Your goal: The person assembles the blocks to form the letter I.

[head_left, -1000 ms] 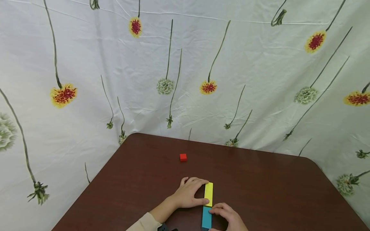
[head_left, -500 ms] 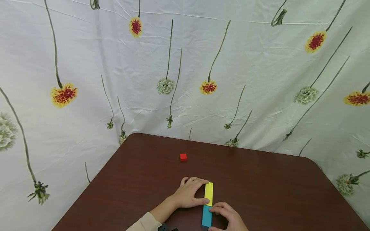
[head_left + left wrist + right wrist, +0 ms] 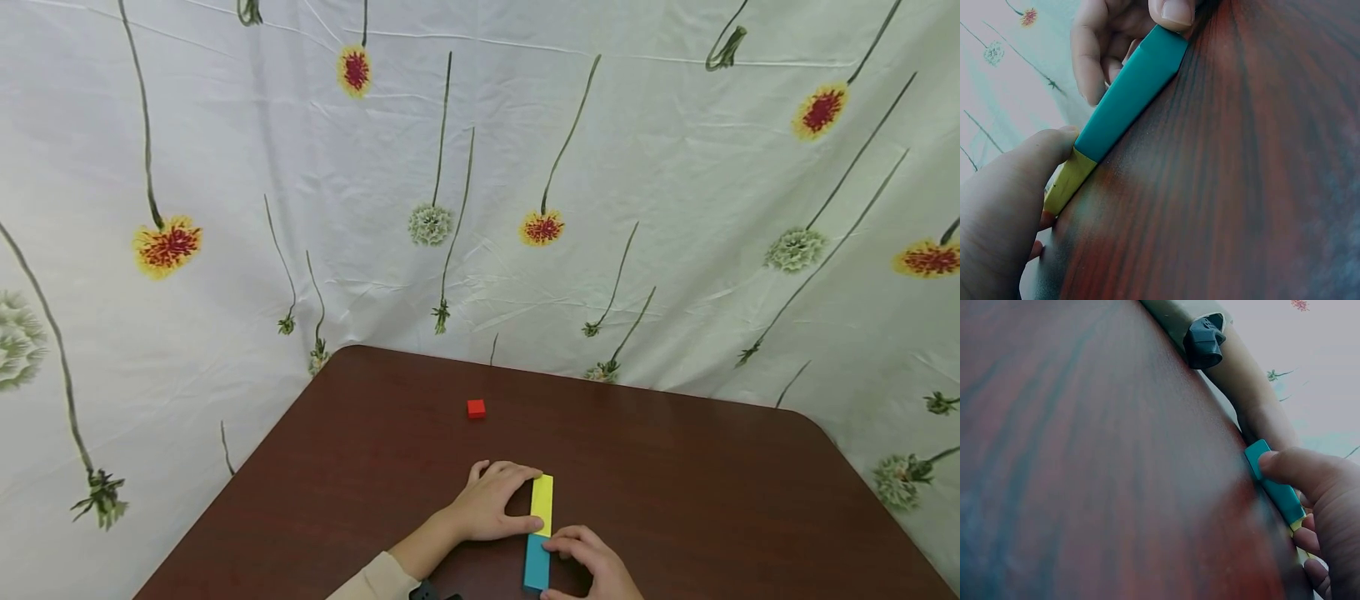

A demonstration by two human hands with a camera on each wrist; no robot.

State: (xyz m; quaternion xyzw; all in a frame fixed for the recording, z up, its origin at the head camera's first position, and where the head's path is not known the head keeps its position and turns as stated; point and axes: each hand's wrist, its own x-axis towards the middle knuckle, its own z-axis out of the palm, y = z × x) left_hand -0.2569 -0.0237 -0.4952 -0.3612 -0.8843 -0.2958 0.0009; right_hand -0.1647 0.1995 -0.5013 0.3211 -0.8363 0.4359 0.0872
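A yellow block [image 3: 542, 504] and a blue block [image 3: 537, 565] lie end to end on the table, forming one straight line away from the person. My left hand [image 3: 487, 504] grips the yellow block, its thumb near the close end and a fingertip at the far end. The right hand [image 3: 597, 565] holds the blue block, with the thumb on its near end and a finger on its right side by the joint. In the left wrist view the teal-blue block [image 3: 1132, 97] touches the yellow one [image 3: 1071, 180], whose far part is hidden by the left hand.
A small red block [image 3: 476, 409] sits farther back on the dark reddish-brown table [image 3: 675, 467]. Behind the table hangs a white cloth [image 3: 360, 167] printed with flowers. A black device [image 3: 1204, 344] is at the left wrist, by the sleeve.
The blue block has slid slightly away from the person and now butts against the yellow block, closing a thin gap. The left hand and yellow block have stayed in place.
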